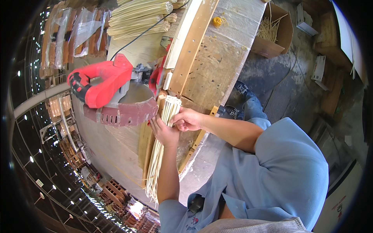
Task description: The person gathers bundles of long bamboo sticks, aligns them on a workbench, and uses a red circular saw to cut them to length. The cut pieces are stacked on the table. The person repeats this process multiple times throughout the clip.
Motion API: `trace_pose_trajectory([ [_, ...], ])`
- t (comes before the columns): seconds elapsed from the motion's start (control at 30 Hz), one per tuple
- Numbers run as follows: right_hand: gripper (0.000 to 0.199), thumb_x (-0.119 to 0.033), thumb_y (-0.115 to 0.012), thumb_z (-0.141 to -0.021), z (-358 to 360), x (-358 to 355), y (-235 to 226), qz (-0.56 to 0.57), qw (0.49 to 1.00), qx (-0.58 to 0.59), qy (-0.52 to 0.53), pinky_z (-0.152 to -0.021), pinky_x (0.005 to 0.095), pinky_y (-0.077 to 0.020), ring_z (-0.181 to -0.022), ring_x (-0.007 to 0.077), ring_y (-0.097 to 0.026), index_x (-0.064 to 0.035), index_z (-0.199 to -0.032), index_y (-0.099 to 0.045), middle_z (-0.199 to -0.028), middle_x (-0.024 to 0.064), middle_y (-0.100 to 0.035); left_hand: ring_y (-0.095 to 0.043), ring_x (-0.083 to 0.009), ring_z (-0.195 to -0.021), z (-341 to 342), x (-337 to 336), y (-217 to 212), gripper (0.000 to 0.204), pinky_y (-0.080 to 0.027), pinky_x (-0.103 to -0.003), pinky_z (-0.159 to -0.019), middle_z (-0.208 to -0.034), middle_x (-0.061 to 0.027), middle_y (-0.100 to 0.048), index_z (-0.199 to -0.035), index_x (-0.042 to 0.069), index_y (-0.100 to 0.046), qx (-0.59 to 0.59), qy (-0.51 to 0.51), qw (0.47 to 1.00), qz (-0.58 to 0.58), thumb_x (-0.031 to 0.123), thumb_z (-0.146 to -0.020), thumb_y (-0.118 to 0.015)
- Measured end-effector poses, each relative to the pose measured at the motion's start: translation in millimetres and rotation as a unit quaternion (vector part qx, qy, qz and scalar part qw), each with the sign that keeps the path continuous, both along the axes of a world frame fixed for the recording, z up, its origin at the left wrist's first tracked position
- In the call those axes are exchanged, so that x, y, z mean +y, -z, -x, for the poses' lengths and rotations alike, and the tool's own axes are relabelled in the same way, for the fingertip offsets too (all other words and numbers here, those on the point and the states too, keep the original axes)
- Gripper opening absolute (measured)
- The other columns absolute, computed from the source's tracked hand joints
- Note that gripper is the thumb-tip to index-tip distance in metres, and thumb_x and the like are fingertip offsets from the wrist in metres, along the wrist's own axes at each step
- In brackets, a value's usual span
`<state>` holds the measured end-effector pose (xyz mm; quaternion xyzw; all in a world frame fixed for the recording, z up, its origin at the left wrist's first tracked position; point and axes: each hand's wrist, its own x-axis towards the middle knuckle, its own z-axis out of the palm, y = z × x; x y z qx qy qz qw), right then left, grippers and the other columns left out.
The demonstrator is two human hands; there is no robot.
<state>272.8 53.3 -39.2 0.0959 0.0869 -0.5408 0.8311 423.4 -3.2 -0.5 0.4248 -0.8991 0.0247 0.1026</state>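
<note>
A bundle of thin pale cane sticks [158,163] lies lengthwise along a wooden fence, its trimmed ends beside the saw guard. My left hand [166,131] is wrapped over the bundle from the saw side. My right hand [187,119] is closed at the bundle's other side near those ends, its fingers curled. Whether it grips the sticks or only presses them is hard to tell. Just left of the hands stands a red cut-off saw [107,83] with a looped handle and a worn, slotted reddish-brown guard [128,113]. The guard hides most of the blade.
Several bundles of pale sticks [138,19] are stacked beyond the saw, with a black cable running past. A wooden bench [210,58] carries a long drilled rail [190,50] and yellow twine [218,21]. A cardboard box [285,33] of offcuts stands on the floor.
</note>
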Motion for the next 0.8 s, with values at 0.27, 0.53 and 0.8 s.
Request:
trace_pose_trajectory([
  [0.27,0.029,0.001,-0.067,-0.093,0.8,42.4,-3.3,-0.003,1.0,0.026,-0.016,-0.042,0.0291,-0.0278,-0.043,0.011,-0.041,-0.0178,-0.112,-0.056,-0.056,-0.0058,-0.04,-0.062,-0.0423,-0.11,3.9,42.0,-8.3,0.067,-0.053,-0.054,-0.086,-0.118,-0.0179,-0.063,-0.113,0.003,-0.055,-0.003,-0.05,0.997,-0.051,0.046,-0.073,-0.085],
  [0.53,0.022,-0.003,-0.068,-0.093,19.8,80.1,-23.0,-0.024,0.998,0.052,0.013,-0.047,0.0286,-0.034,-0.051,0.0112,-0.048,-0.0184,-0.105,-0.057,-0.061,-0.0061,-0.044,-0.07,-0.0414,-0.078,31.3,69.4,-26.8,0.056,-0.054,-0.054,-0.067,-0.088,-0.0177,-0.068,-0.102,0.005,-0.056,-0.065,-0.107,0.983,-0.132,0.038,-0.069,-0.087],
  [0.8,0.021,-0.009,-0.07,-0.095,104.9,100.1,-45.9,-0.048,0.992,0.112,0.04,-0.053,0.0317,-0.0415,-0.056,0.0138,-0.052,-0.0195,-0.104,-0.054,-0.063,-0.0053,-0.046,-0.071,-0.0411,-0.076,119.8,77.6,-41.4,0.05,-0.054,-0.054,-0.065,-0.082,-0.0172,-0.068,-0.093,0.004,-0.056,-0.014,-0.053,0.991,-0.122,0.037,-0.071,-0.086],
])
